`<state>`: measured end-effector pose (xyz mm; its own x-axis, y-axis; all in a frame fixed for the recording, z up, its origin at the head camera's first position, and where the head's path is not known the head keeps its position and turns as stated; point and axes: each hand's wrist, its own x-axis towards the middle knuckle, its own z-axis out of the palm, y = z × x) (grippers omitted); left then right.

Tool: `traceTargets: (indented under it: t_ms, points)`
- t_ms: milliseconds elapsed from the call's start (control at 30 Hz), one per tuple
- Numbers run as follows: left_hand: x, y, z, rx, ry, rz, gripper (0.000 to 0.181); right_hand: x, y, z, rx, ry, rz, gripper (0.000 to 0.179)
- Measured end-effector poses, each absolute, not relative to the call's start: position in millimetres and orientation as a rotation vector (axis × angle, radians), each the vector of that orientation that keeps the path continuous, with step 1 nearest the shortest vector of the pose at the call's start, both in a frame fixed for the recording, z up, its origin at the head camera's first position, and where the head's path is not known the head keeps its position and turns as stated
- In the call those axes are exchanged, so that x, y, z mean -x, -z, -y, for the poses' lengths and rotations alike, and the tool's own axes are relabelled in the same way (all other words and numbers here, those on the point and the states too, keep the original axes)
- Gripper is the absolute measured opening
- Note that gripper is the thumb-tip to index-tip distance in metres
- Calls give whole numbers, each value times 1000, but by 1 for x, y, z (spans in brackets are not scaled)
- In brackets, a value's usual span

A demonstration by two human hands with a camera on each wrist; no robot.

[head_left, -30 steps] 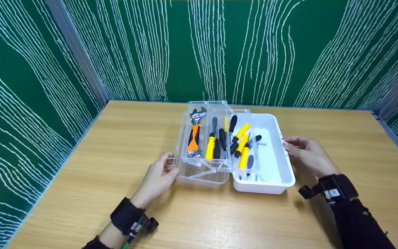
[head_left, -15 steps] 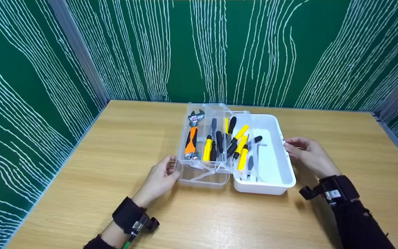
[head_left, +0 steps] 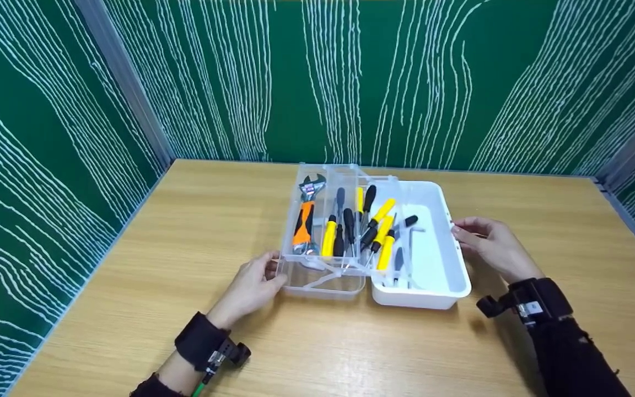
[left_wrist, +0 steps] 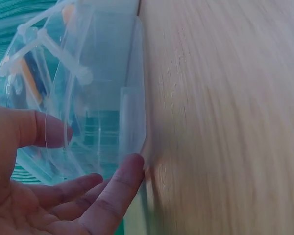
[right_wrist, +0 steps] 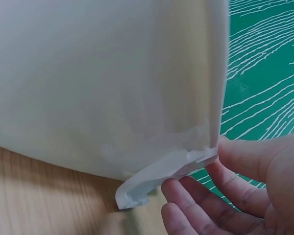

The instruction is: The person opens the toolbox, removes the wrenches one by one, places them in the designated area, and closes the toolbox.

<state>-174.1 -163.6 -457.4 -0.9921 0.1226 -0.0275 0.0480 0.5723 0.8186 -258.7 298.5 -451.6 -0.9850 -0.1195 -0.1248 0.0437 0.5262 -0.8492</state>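
A toolbox lies opened out on the table: a white base point(head_left: 433, 264) at right, a clear lid point(head_left: 334, 288) at left. Clear hinged trays point(head_left: 320, 258) stand over the lid, holding an orange-and-black adjustable wrench point(head_left: 304, 223) and several screwdrivers point(head_left: 328, 237). More yellow-and-black screwdrivers point(head_left: 385, 251) and a thin metal hex key point(head_left: 411, 248) lie in the base. My left hand point(head_left: 254, 286) grips the left edge of the clear plastic, thumb on one side and fingers on the other. With thumb and forefinger my right hand point(head_left: 494, 248) pinches the base's right rim beside a white latch point(right_wrist: 157, 174).
The wooden table point(head_left: 317, 353) reaches back to a green wall point(head_left: 284, 82) with white wavy lines. Grey metal posts point(head_left: 124, 77) stand at its corners. Each wrist wears a black strap with a small camera point(head_left: 532, 303).
The clear trays with the wrench and screwdrivers have shifted slightly left and toward me, mostly in the first half second. Both hands have kept their places at the toolbox's sides.
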Motion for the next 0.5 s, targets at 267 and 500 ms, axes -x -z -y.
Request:
traceTargets:
  t_ms: [267, 500]
  points:
    - [172, 449, 169, -120, -1400, -2746, 48, 256, 445, -292, 44, 1357, -2645, 61]
    - [177, 435, 174, -92, -1397, -2842, 42, 247, 433, -291, 97, 1330, -2723, 64]
